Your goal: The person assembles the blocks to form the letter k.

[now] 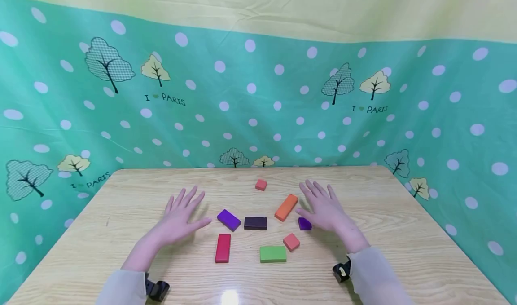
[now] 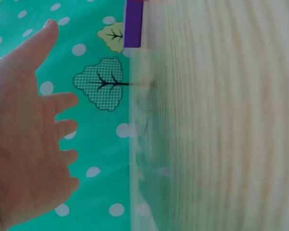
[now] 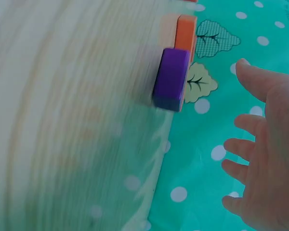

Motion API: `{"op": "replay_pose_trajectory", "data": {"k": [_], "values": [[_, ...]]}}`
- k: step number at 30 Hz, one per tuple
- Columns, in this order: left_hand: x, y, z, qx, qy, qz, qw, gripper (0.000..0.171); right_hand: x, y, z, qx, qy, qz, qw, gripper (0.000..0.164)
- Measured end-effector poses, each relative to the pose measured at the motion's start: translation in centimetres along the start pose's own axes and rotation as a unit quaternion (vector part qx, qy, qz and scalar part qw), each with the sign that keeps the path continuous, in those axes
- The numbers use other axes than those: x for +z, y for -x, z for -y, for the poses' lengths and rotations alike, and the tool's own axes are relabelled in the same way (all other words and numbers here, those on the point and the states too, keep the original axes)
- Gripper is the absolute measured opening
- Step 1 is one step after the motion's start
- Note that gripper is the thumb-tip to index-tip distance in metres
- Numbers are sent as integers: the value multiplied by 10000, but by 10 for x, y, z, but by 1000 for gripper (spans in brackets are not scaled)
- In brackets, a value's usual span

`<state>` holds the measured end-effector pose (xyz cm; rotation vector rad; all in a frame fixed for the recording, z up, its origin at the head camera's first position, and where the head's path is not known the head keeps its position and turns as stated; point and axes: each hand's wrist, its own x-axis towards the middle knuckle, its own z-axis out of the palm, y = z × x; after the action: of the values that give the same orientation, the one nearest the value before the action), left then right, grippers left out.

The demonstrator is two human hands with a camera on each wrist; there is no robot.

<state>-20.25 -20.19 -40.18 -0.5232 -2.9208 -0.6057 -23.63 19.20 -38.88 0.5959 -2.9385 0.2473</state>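
Both hands hover over a wooden table with fingers spread and nothing in them. My left hand (image 1: 179, 219) is left of a purple block (image 1: 228, 220) and a red block (image 1: 223, 248). My right hand (image 1: 325, 208) is beside an orange block (image 1: 286, 207) and partly above a small purple block (image 1: 304, 223), some of which it may hide. Between the hands lie a black block (image 1: 255, 223), a green block (image 1: 273, 254) and a small coral block (image 1: 291, 242). Farther back sits another coral block (image 1: 261, 185). The right wrist view shows the purple block (image 3: 171, 79) in front of the orange one.
The light wooden table (image 1: 133, 192) reaches back to a green dotted cloth (image 1: 250, 107) with printed trees, which also hangs along both sides. Each wrist carries a black device (image 1: 157, 290) near the grey sleeve. Light glares off the front table edge.
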Motion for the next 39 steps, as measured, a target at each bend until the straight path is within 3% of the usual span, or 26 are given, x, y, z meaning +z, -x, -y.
{"op": "replay_pose_trajectory", "data": {"k": [23,39], "values": [[3,15,-5,249,509,31,9984,74,6,-10,43,-471,-602,90,9970,64],[-1,21,-13,395,476,231,9978,67,8,-26,72,-701,-405,399,9959,64]]}}
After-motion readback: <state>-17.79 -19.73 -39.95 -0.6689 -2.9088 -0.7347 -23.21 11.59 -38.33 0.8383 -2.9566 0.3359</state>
